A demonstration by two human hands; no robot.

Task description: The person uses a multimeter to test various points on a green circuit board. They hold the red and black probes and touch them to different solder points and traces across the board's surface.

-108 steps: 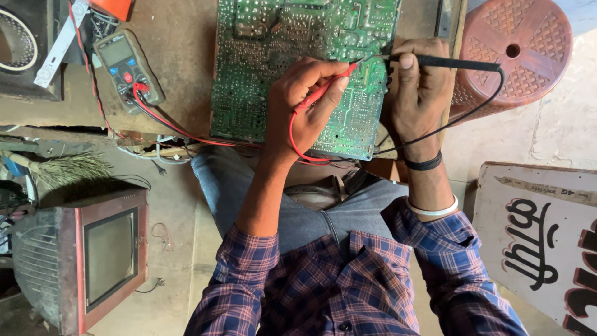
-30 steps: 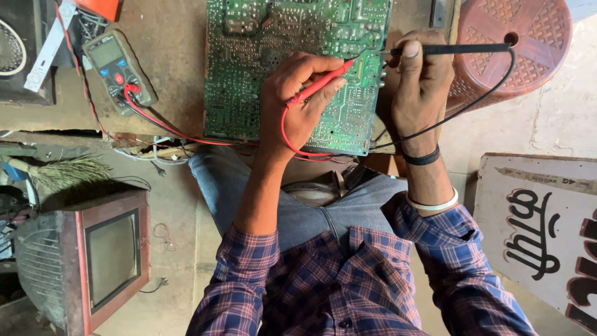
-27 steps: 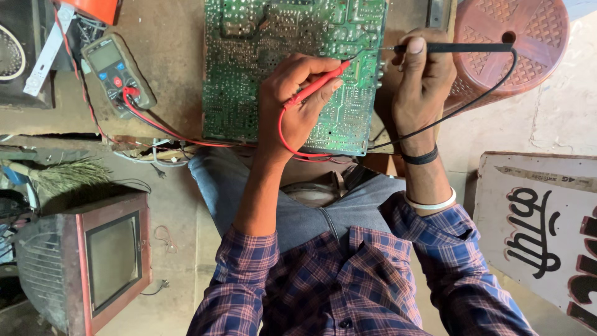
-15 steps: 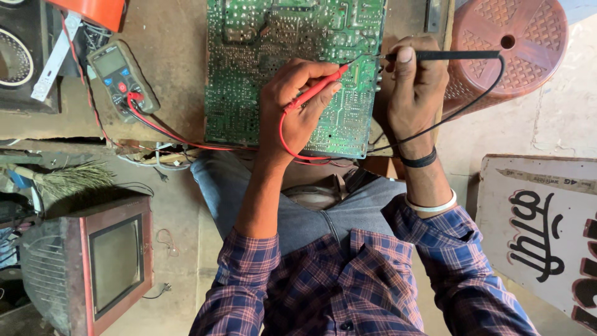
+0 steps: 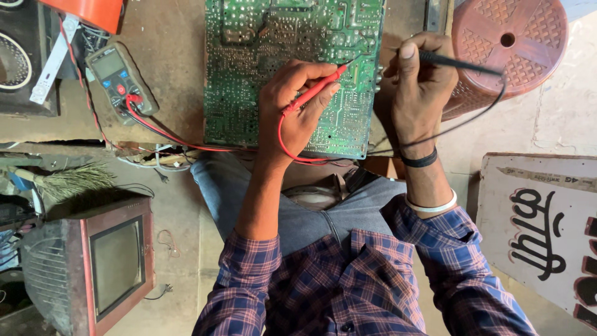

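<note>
The green circuit board (image 5: pixel 292 68) lies solder side up on the brown workbench (image 5: pixel 168 56), its near edge just above the person's lap. The left hand (image 5: pixel 295 106) is closed in a pen grip around the red probe (image 5: pixel 314 94), whose tip reaches toward the board's right edge. The right hand (image 5: pixel 420 87), just off that same edge, is closed around the black probe (image 5: pixel 457 62), thumb pressed along the shaft. Its tip appears to point at the board's right rim, but the fingers hide the actual contact, so I cannot tell whether it touches a joint.

Both leads run to the grey multimeter (image 5: pixel 119 79), well to the left of the board; the red lead (image 5: pixel 186 142) loops under the board's near edge.

For a clean reading, each tip should likely sit on a single solder pad and stand steep enough not to bridge a neighbouring joint, since the pads at this edge are crowded. Resting the heel of each hand on the board or bench would steady the tips. The meter lies far left of the board, so the probes need to hold firm while the eyes turn to its screen. The slack red loop near the left wrist should be kept from tugging the probe.

A perforated terracotta-coloured stool (image 5: pixel 507 50) stands right of the board, and a small old television (image 5: pixel 115 264) sits on the floor below and left of it.
</note>
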